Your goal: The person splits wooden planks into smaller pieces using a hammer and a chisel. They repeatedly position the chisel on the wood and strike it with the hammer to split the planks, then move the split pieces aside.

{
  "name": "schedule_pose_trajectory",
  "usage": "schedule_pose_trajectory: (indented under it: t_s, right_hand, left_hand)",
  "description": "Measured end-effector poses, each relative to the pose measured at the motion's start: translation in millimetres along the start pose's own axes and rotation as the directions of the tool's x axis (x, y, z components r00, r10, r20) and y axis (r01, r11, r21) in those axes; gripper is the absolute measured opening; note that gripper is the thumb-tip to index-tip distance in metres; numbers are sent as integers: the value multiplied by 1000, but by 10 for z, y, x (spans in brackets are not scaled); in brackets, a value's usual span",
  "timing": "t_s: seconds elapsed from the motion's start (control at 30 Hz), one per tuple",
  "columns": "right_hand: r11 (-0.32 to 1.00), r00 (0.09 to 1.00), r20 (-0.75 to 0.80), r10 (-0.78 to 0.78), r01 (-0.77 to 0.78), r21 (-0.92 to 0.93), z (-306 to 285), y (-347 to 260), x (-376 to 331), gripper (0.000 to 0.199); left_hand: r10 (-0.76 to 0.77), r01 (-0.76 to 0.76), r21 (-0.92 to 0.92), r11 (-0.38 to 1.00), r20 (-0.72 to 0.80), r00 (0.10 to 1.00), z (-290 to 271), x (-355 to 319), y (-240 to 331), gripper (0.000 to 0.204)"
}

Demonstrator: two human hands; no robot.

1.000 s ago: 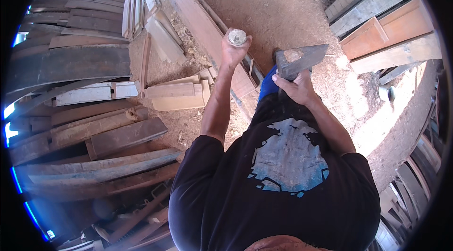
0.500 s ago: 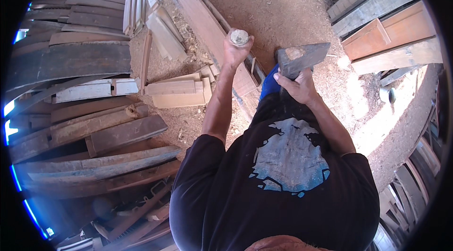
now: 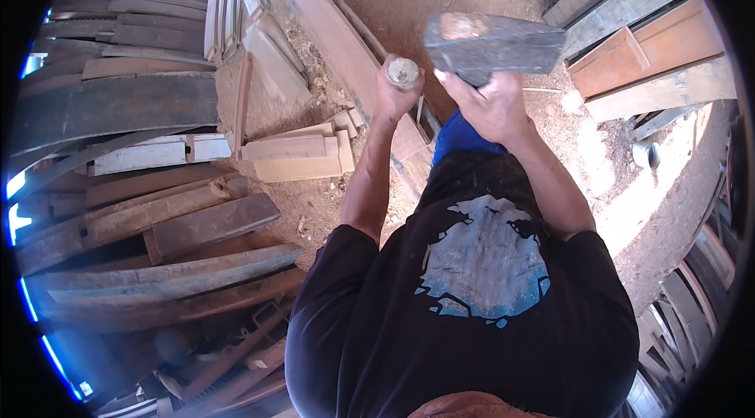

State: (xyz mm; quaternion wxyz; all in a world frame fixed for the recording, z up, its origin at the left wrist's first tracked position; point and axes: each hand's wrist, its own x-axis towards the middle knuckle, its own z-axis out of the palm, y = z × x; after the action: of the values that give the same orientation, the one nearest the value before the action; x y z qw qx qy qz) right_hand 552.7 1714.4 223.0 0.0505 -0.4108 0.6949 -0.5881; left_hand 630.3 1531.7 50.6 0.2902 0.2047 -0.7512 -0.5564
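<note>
My left hand (image 3: 393,99) is closed around an upright chisel (image 3: 403,72). Only the round, pale, battered butt of its handle shows above my fist; the blade is hidden below. Close beside the fist runs a long reddish-brown plank (image 3: 334,33). My right hand (image 3: 497,110) grips a dark wooden mallet (image 3: 499,47) with a thick block head and a worn, lighter patch. The mallet head is raised to the right of the chisel and apart from it. Its handle is mostly hidden by my hand.
Short pale boards (image 3: 295,154) lie on shavings left of my forearm. Stacked timber (image 3: 118,103) fills the left side. More planks lean at the upper right, including an orange-brown panel (image 3: 653,48). A small round container (image 3: 646,155) sits on the sunlit ground at right.
The mallet has risen and turned, its head now larger in view and further up. My right hand has moved up with it. My left hand has shifted only slightly, still holding the chisel.
</note>
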Motion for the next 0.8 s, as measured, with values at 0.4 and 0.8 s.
schedule_pose_trajectory:
  t_s: [0.4, 0.8]
  right_hand:
    - [932, 924, 299, 239, -132, -337, 124, 505, -47, 29]
    - [968, 961, 159, 228, -242, 72, -218, 137, -79, 25]
  left_hand:
    - [42, -48, -83, 995, -66, 997, 66, -103, 232, 29]
    - [-91, 97, 38, 995, -133, 987, -84, 90, 274, 24]
